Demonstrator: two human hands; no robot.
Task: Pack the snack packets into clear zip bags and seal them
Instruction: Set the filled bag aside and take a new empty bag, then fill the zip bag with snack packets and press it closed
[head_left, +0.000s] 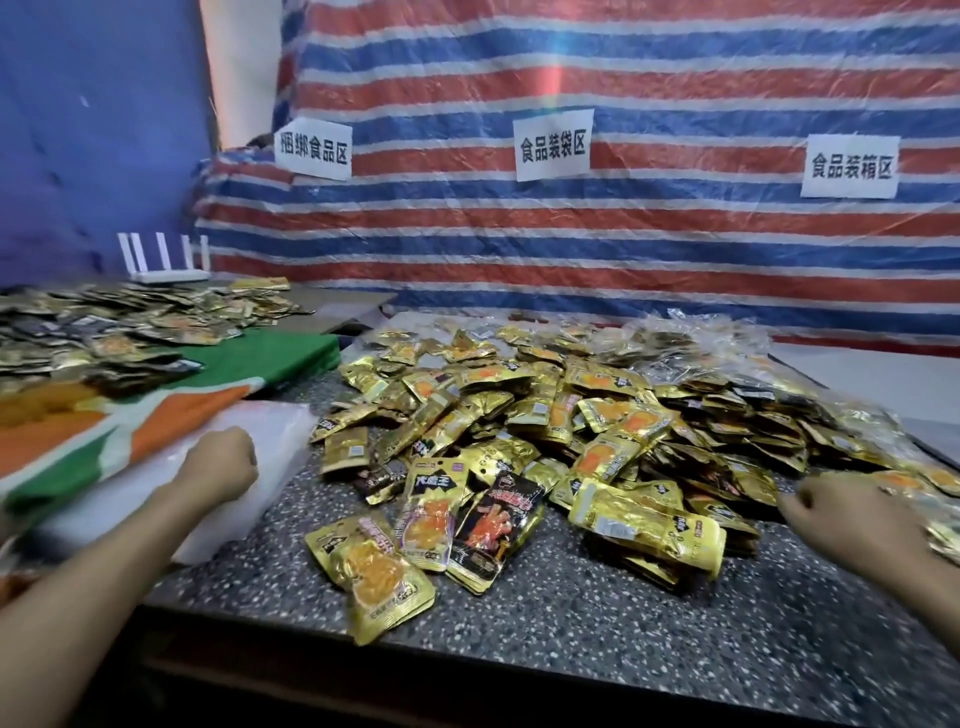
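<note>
Gold foil snack packets (597, 415) lie in a loose heap across the middle of the frame and out to its right edge, on a dark speckled counter (571, 629). A flat stack of clear zip bags (283, 431) sits at left centre, partly over a green and orange cloth (171, 415).

The left hand (221, 462) rests on that stack with its fingers curled under. Seen from behind, I cannot tell whether it has a bag pinched or only presses down. The right hand (841, 512), at right centre, is against the flank of the heap with its fingers curled away from the camera, so I cannot tell if it has a packet.

- **Bags:** They look thin, slick and tightly stacked, so a pinch may lift several stuck together. It may also drag the whole stack toward the counter's near edge.
- **Heap:** It is loose and sloping, so a packet pulled from its side could set its neighbours sliding.
- **Edge:** A yellow front packet (384, 582) at lower centre lies right at the counter's front lip, and a brushing forearm would likely knock it to the floor.
- **Count:** Gold, yellow and black designs are mixed together, so a hasty grab could give a wrong count or mix.
- **Seal:** A packet corner caught in the zip track would likely leave the bag only half closed.
</note>
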